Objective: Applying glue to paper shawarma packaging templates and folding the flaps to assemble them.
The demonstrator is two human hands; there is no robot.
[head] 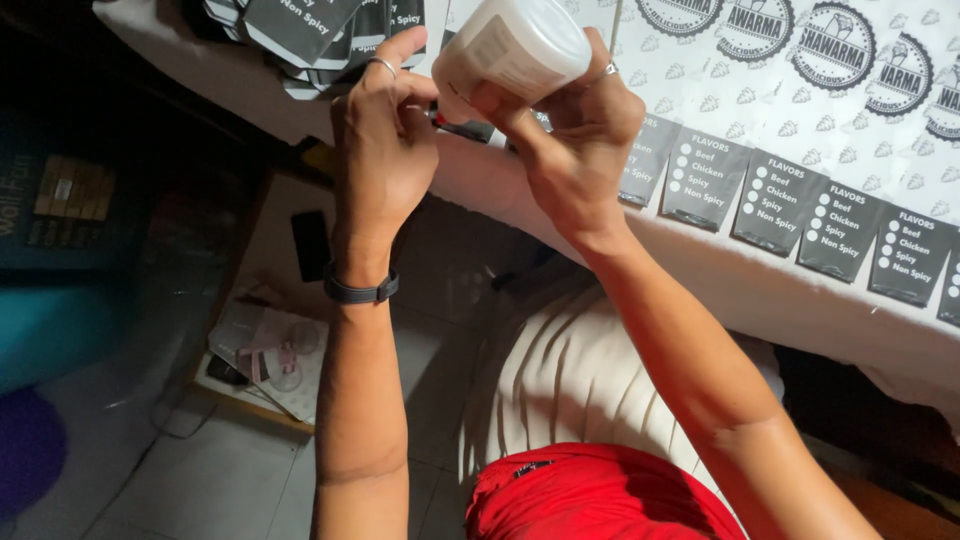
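My right hand (580, 130) holds a white plastic jar (515, 45) tilted over the table edge, fingers wrapped around its lower part. A ring sits on one finger. My left hand (385, 130) is raised beside the jar, its fingers curled near the jar's mouth, pinching something small with a red and black part that I cannot make out. It wears a ring, and a dark band circles the wrist. Both hands hover above the white printed paper (800, 110) on the table.
Grey printed paper sleeves (775, 200) lie in a row along the table's front edge, and a stack of them (300, 30) sits at the far left. Below are my striped shirt, red shorts (590, 495), a tiled floor and a low shelf with papers (265, 355).
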